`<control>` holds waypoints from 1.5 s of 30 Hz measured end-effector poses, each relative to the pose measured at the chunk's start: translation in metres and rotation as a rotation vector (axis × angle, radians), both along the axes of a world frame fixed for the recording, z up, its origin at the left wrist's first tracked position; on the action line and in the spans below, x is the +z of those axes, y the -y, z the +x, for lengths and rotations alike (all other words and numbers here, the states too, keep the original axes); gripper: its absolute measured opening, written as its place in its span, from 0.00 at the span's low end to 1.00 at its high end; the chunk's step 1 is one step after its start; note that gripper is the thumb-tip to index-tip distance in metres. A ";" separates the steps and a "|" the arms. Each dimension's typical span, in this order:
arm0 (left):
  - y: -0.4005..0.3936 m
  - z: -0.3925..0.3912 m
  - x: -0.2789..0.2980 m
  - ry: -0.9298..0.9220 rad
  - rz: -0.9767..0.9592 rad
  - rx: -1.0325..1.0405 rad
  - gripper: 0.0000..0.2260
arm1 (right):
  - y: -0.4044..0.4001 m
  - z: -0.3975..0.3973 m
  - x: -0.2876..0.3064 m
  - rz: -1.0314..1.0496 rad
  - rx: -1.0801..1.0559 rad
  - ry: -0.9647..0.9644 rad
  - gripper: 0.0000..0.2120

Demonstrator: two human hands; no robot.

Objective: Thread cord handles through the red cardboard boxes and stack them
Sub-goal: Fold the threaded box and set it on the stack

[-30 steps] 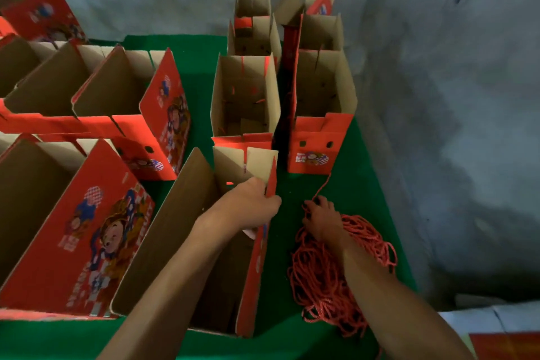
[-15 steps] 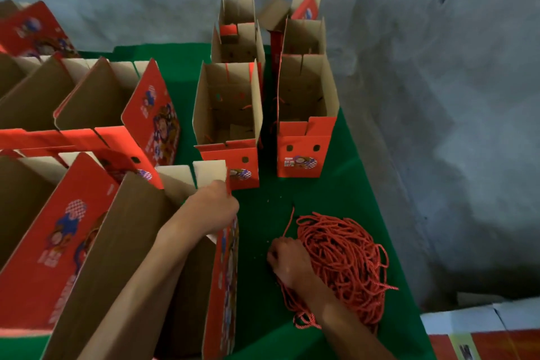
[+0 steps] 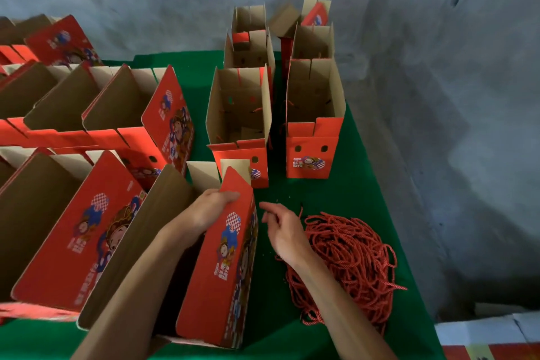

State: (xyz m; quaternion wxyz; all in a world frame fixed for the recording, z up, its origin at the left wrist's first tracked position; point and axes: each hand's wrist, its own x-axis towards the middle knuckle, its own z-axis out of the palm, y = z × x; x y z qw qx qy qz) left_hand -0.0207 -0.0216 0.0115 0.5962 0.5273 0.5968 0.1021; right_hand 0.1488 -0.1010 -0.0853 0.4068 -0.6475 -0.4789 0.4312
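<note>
Green table [image 3: 336, 193]: cord pile [image 3: 350, 257] beside right fingers [image 3: 267, 207].

Boxes [image 3: 35, 213] at left are cut off by the frame edge. Part of the cord pile [image 3: 350, 260] is hidden by the right hand [image 3: 285, 231] and forearm. Box lettering is blurred.

Right hand [image 3: 285, 232] now lifted off the cord pile [image 3: 347, 263], fingers loose and spread beside the near box [image 3: 222, 260], left hand [image 3: 210, 207] shifted from the box's top corner flap to its red printed side panel, box turned slightly
</note>
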 end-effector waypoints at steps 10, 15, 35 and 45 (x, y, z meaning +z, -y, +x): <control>0.004 -0.025 -0.022 0.240 -0.175 0.182 0.28 | 0.013 -0.007 -0.002 -0.048 -0.094 -0.374 0.07; 0.013 -0.032 -0.030 0.301 -0.251 0.129 0.29 | 0.012 -0.008 -0.019 -0.051 -0.038 -0.107 0.06; 0.017 -0.038 -0.041 0.402 -0.323 0.132 0.30 | 0.026 -0.010 -0.031 -0.162 -0.070 -0.436 0.11; 0.017 -0.038 -0.041 0.402 -0.356 0.146 0.30 | 0.043 0.002 -0.036 -0.341 -0.004 0.040 0.18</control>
